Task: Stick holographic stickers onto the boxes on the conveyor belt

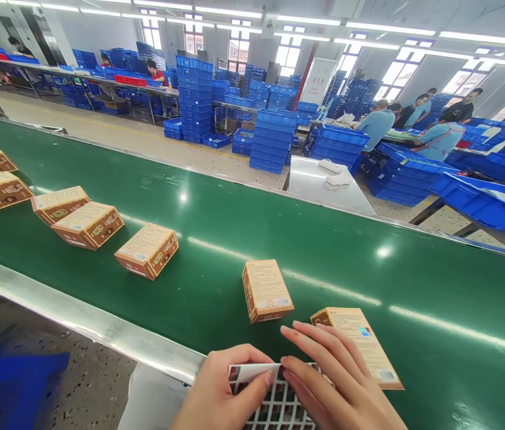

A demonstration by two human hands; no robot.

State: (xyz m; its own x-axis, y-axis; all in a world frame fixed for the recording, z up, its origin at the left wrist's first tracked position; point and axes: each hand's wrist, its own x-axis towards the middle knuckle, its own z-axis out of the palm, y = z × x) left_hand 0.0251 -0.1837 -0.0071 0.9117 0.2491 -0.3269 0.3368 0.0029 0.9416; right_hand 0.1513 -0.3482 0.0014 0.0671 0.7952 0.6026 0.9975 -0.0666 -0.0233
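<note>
Low in the head view, a box with a white grid pattern over dark red and a plain white flap (253,371) is between my hands. My left hand (223,391) is closed on its left side, thumb pressed on the flap's front edge. My right hand (335,379) is at the right side, its lower fingers pinching near the flap's end and its upper fingers stretched out above. Its palm hides part of the box. Just beyond my right fingers lie a brown and cream carton (268,291) and a flatter-looking carton (369,343), partly covered by that hand.
Several similar brown cartons (147,251) lie along the green conveyor belt (216,221) to the left. A metal rail (77,316) edges the near side. Beyond stand stacked blue crates (273,140), a metal table (319,185) and several people at work benches.
</note>
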